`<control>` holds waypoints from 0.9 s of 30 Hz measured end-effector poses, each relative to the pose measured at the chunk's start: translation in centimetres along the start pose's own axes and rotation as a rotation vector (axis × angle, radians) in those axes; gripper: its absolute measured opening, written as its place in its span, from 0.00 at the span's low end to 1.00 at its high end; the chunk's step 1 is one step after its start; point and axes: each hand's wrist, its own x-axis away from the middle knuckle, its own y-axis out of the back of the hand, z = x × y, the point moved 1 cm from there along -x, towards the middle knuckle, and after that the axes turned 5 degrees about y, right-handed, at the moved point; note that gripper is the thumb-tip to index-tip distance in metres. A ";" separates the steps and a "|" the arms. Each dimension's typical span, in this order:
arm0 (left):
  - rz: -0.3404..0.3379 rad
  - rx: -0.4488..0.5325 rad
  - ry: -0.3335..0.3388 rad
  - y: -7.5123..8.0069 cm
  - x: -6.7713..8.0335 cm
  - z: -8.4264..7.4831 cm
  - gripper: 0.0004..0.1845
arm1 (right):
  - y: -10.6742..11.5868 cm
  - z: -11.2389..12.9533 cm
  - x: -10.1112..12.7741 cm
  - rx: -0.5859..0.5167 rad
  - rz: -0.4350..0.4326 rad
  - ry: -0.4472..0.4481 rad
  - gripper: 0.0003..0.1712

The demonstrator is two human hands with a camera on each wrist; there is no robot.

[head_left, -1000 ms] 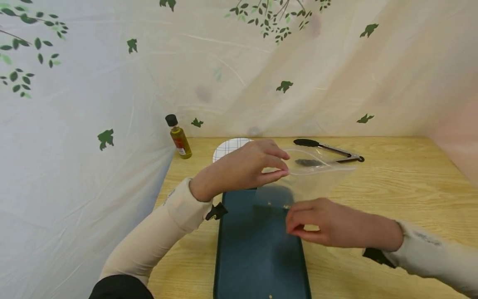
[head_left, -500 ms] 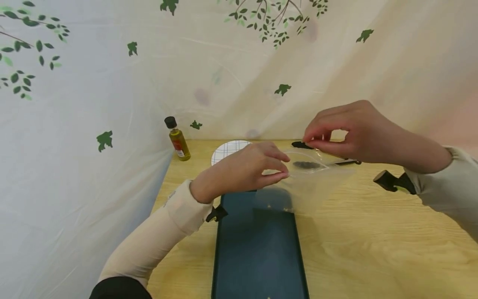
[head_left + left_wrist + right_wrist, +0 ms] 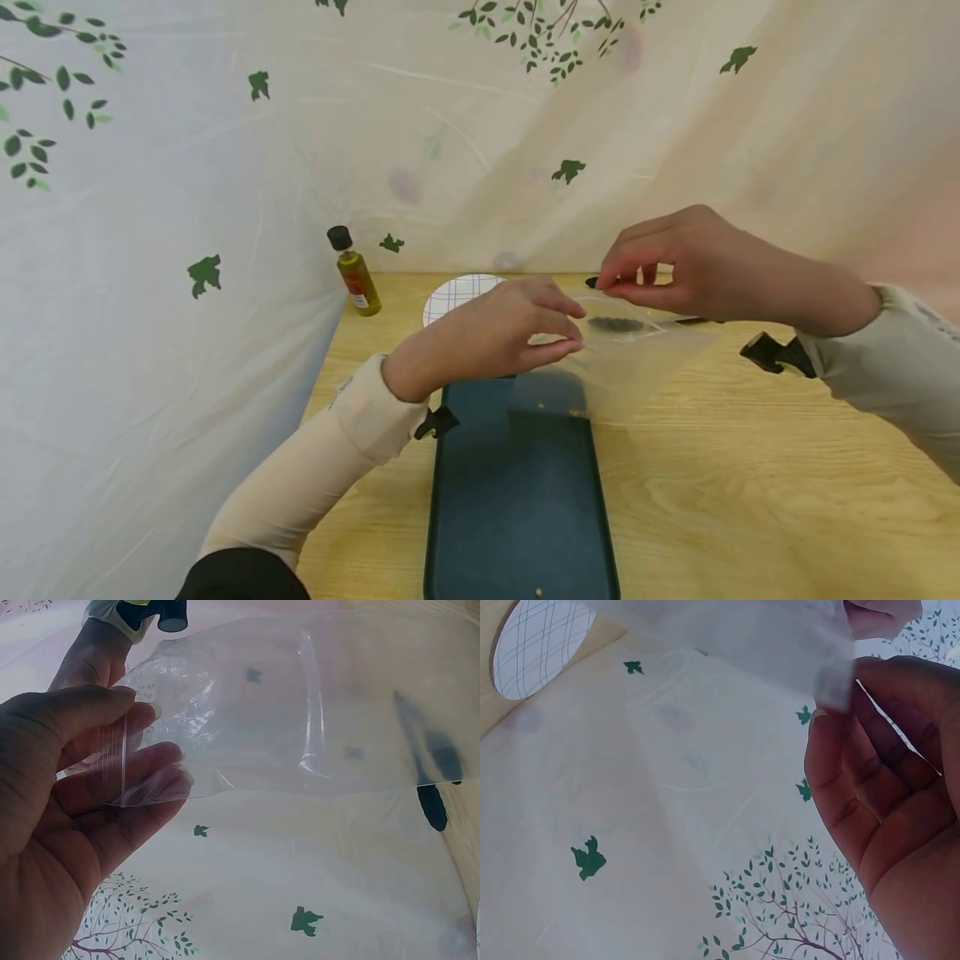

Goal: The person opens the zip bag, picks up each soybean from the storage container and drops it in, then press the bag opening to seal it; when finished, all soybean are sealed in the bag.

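Note:
A clear zip-lock bag (image 3: 637, 375) hangs above the far end of a dark blue tray (image 3: 517, 500), its mouth facing up and parted. My left hand (image 3: 517, 329) holds the bag's near side by the zip strip, thumb on one face and fingers on the other in the left wrist view. At the mouth's far side, my right hand (image 3: 675, 262) pinches the bag's edge between thumb and forefinger, as the right wrist view shows. A few small pale crumbs (image 3: 577, 412) show at the bag's lower part, and another crumb (image 3: 538, 592) lies on the tray.
Black-tipped metal tongs (image 3: 615, 324) lie behind the bag, partly hidden by it and the right hand. A white plate with blue lines (image 3: 461, 293) sits behind the left hand. A small oil bottle (image 3: 358, 279) stands at the back left, near the leaf-print curtain (image 3: 480, 150).
My right hand has moved up and away from the bag's lower part to the far edge of its mouth. The left hand has kept its place on the bag.

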 end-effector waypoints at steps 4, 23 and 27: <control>-0.008 0.013 0.007 -0.2 0.0 -0.2 0.09 | -0.1 0.1 0.3 0.004 0.030 -0.019 0.06; -0.004 0.008 0.039 0.1 -0.3 -0.4 0.10 | -0.4 0.1 1.8 0.102 0.030 -0.070 0.06; -0.002 0.008 0.057 0.3 -0.2 -0.4 0.10 | -0.3 -0.1 2.4 0.108 0.017 -0.073 0.15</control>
